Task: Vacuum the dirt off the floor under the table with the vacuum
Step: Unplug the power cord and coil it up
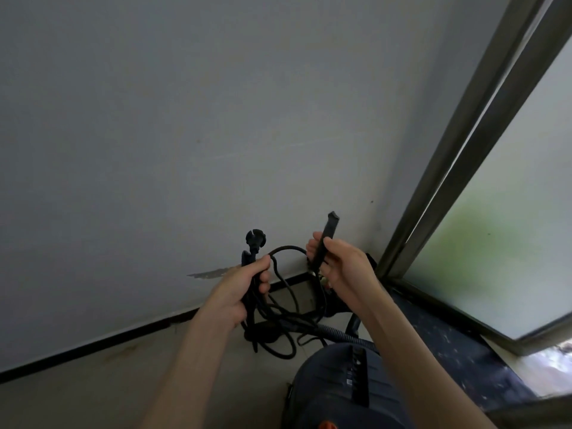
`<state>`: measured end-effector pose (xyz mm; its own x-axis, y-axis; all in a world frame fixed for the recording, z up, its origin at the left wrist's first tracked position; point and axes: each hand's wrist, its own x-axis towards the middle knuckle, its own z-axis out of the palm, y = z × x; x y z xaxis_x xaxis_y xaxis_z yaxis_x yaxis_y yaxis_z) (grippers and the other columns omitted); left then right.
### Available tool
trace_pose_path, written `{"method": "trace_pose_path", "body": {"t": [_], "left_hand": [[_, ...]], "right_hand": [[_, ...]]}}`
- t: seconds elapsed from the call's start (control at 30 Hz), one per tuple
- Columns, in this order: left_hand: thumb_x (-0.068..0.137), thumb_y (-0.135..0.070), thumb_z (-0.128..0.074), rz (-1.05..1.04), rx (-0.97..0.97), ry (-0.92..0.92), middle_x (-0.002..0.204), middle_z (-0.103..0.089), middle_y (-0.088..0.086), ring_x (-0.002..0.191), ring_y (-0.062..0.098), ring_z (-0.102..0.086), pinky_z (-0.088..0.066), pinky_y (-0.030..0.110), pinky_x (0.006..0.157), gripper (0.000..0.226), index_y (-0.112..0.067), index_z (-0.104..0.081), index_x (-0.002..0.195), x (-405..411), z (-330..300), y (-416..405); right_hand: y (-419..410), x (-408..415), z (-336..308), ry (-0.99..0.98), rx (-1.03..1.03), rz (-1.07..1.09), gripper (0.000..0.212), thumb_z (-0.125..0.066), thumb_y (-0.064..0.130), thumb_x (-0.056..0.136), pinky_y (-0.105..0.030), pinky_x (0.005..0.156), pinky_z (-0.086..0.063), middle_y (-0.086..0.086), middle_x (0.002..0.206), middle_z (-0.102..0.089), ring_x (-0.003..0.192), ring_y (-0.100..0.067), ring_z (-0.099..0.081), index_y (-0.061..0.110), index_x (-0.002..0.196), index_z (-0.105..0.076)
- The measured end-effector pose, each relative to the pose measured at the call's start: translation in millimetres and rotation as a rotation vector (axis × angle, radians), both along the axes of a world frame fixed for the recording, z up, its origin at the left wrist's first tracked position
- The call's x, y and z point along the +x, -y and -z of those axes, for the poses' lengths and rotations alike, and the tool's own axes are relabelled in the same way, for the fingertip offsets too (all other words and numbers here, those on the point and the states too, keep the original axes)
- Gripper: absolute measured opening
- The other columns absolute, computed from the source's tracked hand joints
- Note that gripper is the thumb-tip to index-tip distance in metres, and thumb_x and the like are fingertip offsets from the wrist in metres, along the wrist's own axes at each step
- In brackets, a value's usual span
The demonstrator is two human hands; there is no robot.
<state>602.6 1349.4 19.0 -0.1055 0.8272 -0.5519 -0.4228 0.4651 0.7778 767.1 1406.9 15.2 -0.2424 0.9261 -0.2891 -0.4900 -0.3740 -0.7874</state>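
**Cord in both hands, by the wall**

The left hand point(244, 289) grips the bundled cord point(278, 317), plug point(255, 239) above it. The right hand point(343, 267) holds a strap point(325, 243). The vacuum point(343, 385) sits below, the wall point(185, 119) ahead, the window point(510, 212) to the right.

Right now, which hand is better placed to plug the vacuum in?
Probably the left hand: it grips the coiled cord just below the plug. The right hand holds a black strap.

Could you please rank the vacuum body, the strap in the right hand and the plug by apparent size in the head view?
1. vacuum body, partly cut off
2. strap
3. plug
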Motion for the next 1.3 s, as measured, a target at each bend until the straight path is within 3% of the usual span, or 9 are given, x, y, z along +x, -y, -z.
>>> {"method": "trace_pose_path", "body": {"t": [0.27, 0.47, 0.53, 0.63, 0.8, 0.97, 1.07, 1.2, 1.3], "left_hand": [[0.094, -0.019, -0.056, -0.150, -0.019, -0.032, 0.070, -0.066, 0.001, 0.063, 0.012, -0.056, -0.042, 0.024, 0.058, 0.013, -0.009, -0.061, 0.087, 10.0, 1.9, -3.2], [0.094, -0.016, -0.055, -0.190, -0.011, 0.087, 0.097, -0.070, 0.012, 0.083, 0.021, -0.066, -0.050, 0.024, 0.061, 0.018, -0.002, -0.058, 0.106, 23.2, 8.1, -8.2], [0.093, -0.015, -0.057, -0.180, -0.027, 0.143, 0.089, -0.071, 0.010, 0.076, 0.020, -0.064, -0.052, 0.024, 0.062, 0.014, -0.002, -0.061, 0.094, 25.4, 7.3, -8.3], [0.093, -0.015, -0.057, -0.150, -0.039, 0.142, 0.072, -0.070, 0.005, 0.064, 0.015, -0.061, -0.051, 0.024, 0.064, 0.017, -0.003, -0.065, 0.084, 27.4, 7.0, -6.5], [0.091, -0.015, -0.060, -0.173, -0.006, 0.094, 0.093, -0.069, 0.010, 0.084, 0.019, -0.064, -0.049, 0.027, 0.068, 0.014, -0.002, -0.065, 0.090, 30.4, 13.5, -5.1], [0.089, -0.015, -0.062, -0.130, 0.055, -0.035, 0.093, -0.070, 0.008, 0.095, 0.022, -0.063, -0.048, 0.028, 0.075, 0.011, -0.006, -0.068, 0.090, 32.9, 15.8, -1.1], [0.088, -0.017, -0.063, -0.097, 0.084, -0.110, 0.095, -0.070, 0.009, 0.093, 0.021, -0.061, -0.043, 0.032, 0.080, 0.010, -0.011, -0.071, 0.086, 33.2, 15.4, 4.0], [0.089, -0.014, -0.062, -0.142, 0.098, -0.116, 0.072, -0.067, 0.001, 0.072, 0.015, -0.054, -0.041, 0.028, 0.069, 0.014, -0.011, -0.067, 0.076, 31.3, 17.4, 7.5], [0.090, -0.014, -0.061, -0.167, 0.071, -0.120, 0.063, -0.060, -0.001, 0.067, 0.015, -0.051, -0.041, 0.027, 0.067, 0.016, -0.010, -0.062, 0.075, 26.5, 20.5, 10.2]], "right_hand": [[7.5, 11.4, 14.8, 0.136, -0.111, -0.013, 0.016, -0.049, 0.004, 0.097, -0.032, 0.079, -0.057, -0.018, 0.089, -0.073, 0.088, -0.026, -0.071, -0.008, 0.100, -0.059], [28.1, -1.1, 18.2, 0.520, 0.399, -0.062, 0.019, -0.063, 0.004, 0.088, -0.026, 0.079, -0.054, 0.004, 0.077, -0.073, 0.080, -0.012, -0.069, 0.019, 0.081, -0.071], [33.2, -3.2, 22.7, 0.690, 0.601, -0.103, 0.027, -0.065, 0.005, 0.087, -0.021, 0.074, -0.051, 0.015, 0.072, -0.070, 0.075, -0.007, -0.065, 0.030, 0.077, -0.072], [36.6, -3.6, 27.5, 0.827, 0.798, -0.117, 0.016, -0.065, 0.006, 0.087, -0.011, 0.075, -0.047, 0.024, 0.079, -0.065, 0.080, 0.003, -0.063, 0.016, 0.084, -0.077], [31.4, 2.8, 35.9, 1.058, 0.800, 0.046, 0.023, -0.064, 0.008, 0.089, -0.009, 0.053, -0.034, 0.019, 0.054, -0.047, 0.055, 0.000, -0.051, 0.009, 0.066, -0.066], [25.9, -3.6, 47.3, 1.446, 1.128, 0.125, 0.014, -0.065, 0.005, 0.075, -0.018, 0.043, -0.032, 0.002, 0.049, -0.049, 0.045, -0.013, -0.043, 0.010, 0.064, -0.071], [29.1, -8.7, 49.8, 1.466, 1.193, 0.111, 0.022, -0.064, 0.007, 0.071, -0.024, 0.042, -0.038, -0.001, 0.050, -0.050, 0.045, -0.017, -0.046, 0.013, 0.087, -0.077], [31.4, -7.4, 54.7, 1.427, 1.204, -0.002, 0.013, -0.069, 0.009, 0.073, -0.021, 0.049, -0.041, -0.002, 0.059, -0.057, 0.055, -0.018, -0.051, 0.014, 0.081, -0.078], [39.2, -6.4, 47.7, 1.169, 0.921, -0.130, 0.012, -0.066, 0.012, 0.087, -0.006, 0.061, -0.035, -0.004, 0.078, -0.063, 0.068, -0.010, -0.053, 0.009, 0.090, -0.077]]}}
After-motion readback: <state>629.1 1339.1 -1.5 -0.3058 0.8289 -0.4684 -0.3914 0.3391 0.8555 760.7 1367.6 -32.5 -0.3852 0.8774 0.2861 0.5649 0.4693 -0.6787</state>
